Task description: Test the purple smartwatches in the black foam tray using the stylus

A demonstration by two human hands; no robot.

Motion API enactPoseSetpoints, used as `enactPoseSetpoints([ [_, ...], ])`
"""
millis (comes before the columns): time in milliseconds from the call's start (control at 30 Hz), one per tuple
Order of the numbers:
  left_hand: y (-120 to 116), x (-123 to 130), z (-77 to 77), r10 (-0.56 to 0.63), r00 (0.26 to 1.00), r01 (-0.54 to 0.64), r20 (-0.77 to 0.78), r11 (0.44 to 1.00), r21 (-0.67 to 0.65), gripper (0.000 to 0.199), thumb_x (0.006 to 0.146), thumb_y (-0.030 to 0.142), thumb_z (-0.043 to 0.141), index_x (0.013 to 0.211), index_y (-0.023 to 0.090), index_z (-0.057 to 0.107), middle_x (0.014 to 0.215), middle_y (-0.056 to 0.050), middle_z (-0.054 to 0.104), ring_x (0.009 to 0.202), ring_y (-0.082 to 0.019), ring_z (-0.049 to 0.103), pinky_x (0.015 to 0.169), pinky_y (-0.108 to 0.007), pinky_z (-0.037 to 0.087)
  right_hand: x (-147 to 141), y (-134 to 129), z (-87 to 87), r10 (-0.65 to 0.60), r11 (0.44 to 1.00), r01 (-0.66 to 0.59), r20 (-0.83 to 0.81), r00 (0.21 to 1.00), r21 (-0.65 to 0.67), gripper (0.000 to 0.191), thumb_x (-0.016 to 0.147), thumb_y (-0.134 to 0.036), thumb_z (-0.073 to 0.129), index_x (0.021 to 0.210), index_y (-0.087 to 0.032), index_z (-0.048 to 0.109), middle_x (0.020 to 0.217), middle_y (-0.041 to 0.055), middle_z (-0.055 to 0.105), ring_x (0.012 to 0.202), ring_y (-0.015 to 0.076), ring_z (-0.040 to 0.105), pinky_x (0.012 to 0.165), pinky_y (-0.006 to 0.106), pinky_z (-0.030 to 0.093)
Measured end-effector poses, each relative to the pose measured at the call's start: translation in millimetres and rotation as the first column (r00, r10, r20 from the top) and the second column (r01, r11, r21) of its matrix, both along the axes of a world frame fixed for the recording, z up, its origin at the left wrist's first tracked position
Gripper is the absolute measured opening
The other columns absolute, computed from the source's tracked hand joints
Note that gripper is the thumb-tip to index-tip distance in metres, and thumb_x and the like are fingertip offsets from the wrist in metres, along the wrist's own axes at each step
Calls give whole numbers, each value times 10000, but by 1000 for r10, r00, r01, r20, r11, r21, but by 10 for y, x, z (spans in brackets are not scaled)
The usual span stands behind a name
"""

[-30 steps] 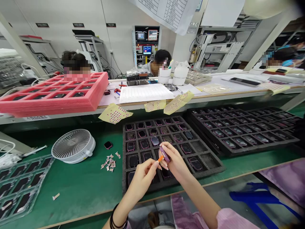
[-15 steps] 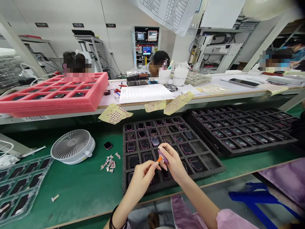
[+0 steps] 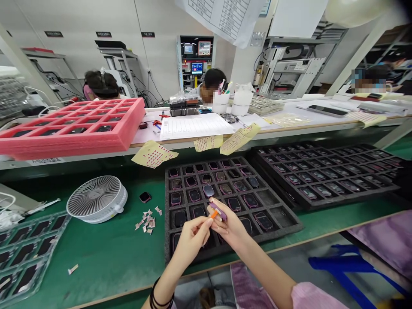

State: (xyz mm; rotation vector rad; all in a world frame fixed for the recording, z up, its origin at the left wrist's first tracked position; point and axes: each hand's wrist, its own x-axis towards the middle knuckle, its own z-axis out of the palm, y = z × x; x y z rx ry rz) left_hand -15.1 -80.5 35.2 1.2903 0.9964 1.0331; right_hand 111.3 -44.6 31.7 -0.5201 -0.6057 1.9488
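Observation:
Between thumb and fingertips my left hand pinches a small orange stick-like piece. Its tip meets a purple watch case, which my right hand grips from the right side. The fingers hide part of the case. Both hands are over the near half of a black foam tray, whose pockets hold several dark square watches. One silvery watch sits just beyond my fingertips. My wrists cover some of the nearest pockets.
Left of the tray lie a pile of small pale tabs, a single dark watch and a white fan. Clear blister trays stand far left, more foam trays right. A pink foam tray rests on the shelf; co-workers sit beyond.
My right hand has turned, so more of the purple case's side and the orange piece shows. Both hands stay over the same part of the tray. The view has shifted slightly.

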Motion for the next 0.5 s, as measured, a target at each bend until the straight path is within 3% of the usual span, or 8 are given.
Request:
enactPoseSetpoints([
  [100, 14, -7, 18, 51, 999, -51, 17, 999, -16, 510, 800, 645, 523, 694, 148, 567, 415, 89, 332, 379, -55, 245, 399, -199, 203, 15, -40, -4, -93, 994, 88, 79, 992, 66, 220, 819, -358, 657, 777, -203, 506, 462, -106, 416, 315, 22, 186, 294, 126, 210],
  [267, 6, 54, 34, 74, 997, -73, -9, 997, 39, 440, 816, 573, 560, 680, 155, 539, 584, 2, 543, 507, -92, 442, 485, -205, 341, -32, -154, -24, -199, 961, 120, 322, 926, 249, 235, 810, -399, 660, 935, -229, 555, 641, -50, 527, 415, 64, 401, 365, 168, 339],
  [367, -11, -18, 21, 106, 993, -106, -42, 994, 18, 452, 824, 586, 532, 654, 171, 481, 510, 52, 426, 439, -67, 327, 432, -189, 270, 18, -139, -26, -274, 926, 132, 391, 879, 354, 260, 839, -435, 625, 993, -243, 539, 732, -27, 552, 467, 83, 453, 419, 202, 403],
  [433, -21, -186, 16, 165, 983, -165, -81, 986, 2, 455, 822, 603, 515, 666, 179, 469, 482, 82, 330, 412, -61, 255, 412, -187, 228, 188, -59, -21, -410, 878, 214, 445, 796, 428, 278, 852, -445, 604, 1037, -256, 515, 793, -19, 558, 496, 92, 473, 460, 226, 438],
  [500, -27, -445, 5, 273, 945, -271, -178, 962, 35, 451, 822, 611, 496, 681, 184, 474, 491, 80, 319, 417, -69, 265, 420, -192, 235, 494, 64, -26, -584, 793, 300, 521, 622, 530, 312, 856, -462, 583, 1081, -267, 488, 872, -2, 572, 572, 121, 522, 535, 265, 478],
])
